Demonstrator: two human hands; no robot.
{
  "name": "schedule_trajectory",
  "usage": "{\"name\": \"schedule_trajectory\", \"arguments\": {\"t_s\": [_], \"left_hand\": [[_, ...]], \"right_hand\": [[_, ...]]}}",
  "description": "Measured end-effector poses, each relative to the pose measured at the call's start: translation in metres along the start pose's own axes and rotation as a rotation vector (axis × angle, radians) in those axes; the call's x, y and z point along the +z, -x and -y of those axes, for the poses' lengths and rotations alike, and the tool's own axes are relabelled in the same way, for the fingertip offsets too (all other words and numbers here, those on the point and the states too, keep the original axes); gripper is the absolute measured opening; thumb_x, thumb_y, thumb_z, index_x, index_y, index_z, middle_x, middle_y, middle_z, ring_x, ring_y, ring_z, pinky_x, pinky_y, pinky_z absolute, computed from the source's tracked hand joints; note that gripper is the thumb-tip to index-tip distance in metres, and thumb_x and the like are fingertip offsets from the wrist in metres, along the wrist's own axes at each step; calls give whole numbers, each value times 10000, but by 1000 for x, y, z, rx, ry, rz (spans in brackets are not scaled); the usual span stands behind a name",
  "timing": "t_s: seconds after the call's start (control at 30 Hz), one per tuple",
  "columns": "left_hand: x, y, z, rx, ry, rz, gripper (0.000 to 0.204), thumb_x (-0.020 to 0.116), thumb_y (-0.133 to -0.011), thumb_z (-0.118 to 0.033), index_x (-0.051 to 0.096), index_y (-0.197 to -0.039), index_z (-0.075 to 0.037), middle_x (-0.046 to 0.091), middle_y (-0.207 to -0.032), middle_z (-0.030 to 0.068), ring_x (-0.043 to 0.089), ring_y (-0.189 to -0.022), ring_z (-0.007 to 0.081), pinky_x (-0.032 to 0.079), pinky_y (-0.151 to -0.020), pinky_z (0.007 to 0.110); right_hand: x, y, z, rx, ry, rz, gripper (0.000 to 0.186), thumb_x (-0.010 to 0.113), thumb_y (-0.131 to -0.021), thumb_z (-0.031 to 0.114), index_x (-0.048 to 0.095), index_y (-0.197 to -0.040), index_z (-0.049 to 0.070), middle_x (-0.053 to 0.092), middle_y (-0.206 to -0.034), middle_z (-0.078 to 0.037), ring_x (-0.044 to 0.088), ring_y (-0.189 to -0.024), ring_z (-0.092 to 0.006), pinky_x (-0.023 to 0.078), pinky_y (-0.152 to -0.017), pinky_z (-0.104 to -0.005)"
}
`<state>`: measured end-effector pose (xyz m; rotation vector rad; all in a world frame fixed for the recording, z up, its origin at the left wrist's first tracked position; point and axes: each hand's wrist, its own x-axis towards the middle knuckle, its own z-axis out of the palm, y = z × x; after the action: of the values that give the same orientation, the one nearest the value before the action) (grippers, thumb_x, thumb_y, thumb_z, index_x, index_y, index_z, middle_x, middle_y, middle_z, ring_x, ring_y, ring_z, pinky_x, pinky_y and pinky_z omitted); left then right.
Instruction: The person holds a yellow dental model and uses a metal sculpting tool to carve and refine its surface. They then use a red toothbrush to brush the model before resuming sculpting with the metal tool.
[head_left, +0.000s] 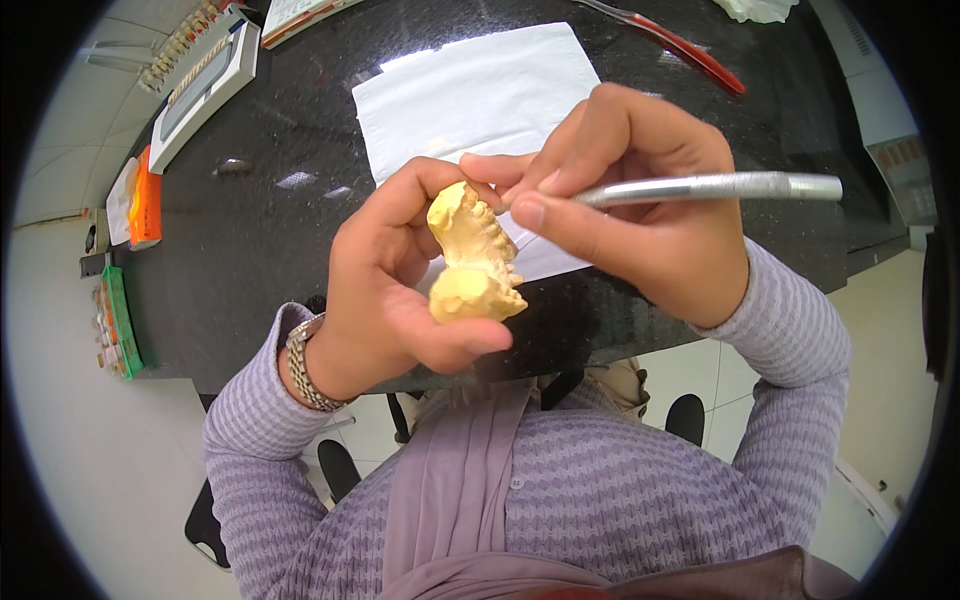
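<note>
My left hand (390, 270) holds a yellow plaster dental cast (465, 295) with a row of molded teeth along its right side, its fingers behind it and its thumb beneath. My right hand (640, 200) grips a silver metal pen-like instrument (730, 186) between thumb and fingers, near the upper teeth of the cast; its working tip is hidden or too small to make out. Both hands are close together over a white paper sheet (470, 90) lying on the dark speckled worktop (240, 260).
At the back left are a white tray (200, 85) with small pieces in rows and an orange tissue box (145, 200). A green container (120, 320) stands at the left edge. A red-handled metal tool (700, 65) and crumpled white paper (752, 8) lie at the back right.
</note>
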<state>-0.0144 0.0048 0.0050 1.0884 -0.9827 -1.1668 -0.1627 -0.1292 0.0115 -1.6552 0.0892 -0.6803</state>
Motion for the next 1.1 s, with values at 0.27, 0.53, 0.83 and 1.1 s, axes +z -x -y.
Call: {"name": "schedule_trajectory", "arguments": {"t_s": [0.27, 0.53, 0.83, 1.1], "left_hand": [[-3, 3, -3, -103, 109, 151, 915, 659, -733, -611, 364, -1275, 65, 513, -1113, 79, 540, -1001, 128, 443, -838, 254], [0, -1, -13, -184, -93, 89, 986, 275, -754, -801, 398, -1271, 31, 514, -869, 43, 482, -718, 89, 377, -622, 208], [-7, -5, -10, -121, -198, 84, 1022, 219, -722, -859, 456, -1180, 23, 478, -814, 17, 430, -704, 66, 343, -601, 201], [-10, 1, 0, -10, -67, 181, 827, 391, -832, -704, 372, -1227, 23, 479, -958, 48, 468, -813, 80, 389, -703, 214]], "right_hand": [[-4, 0, 11, -41, -40, 0, 169, 630, -768, -109, 522, -818, 11, 618, -810, -119, 660, -880, -216, 483, -936, -499], [-10, 0, 9, -14, 74, -150, 120, 624, -843, 41, 510, -879, 34, 619, -851, -109, 650, -792, -158, 504, -640, -239], [-7, -2, 4, 309, -288, -234, 115, 628, -839, 81, 532, -899, 61, 595, -939, -104, 605, -728, -101, 497, -620, -237], [-8, 0, 7, 27, 21, -35, 178, 616, -790, -49, 496, -890, 37, 624, -890, -124, 654, -870, -215, 536, -756, -303]]}}
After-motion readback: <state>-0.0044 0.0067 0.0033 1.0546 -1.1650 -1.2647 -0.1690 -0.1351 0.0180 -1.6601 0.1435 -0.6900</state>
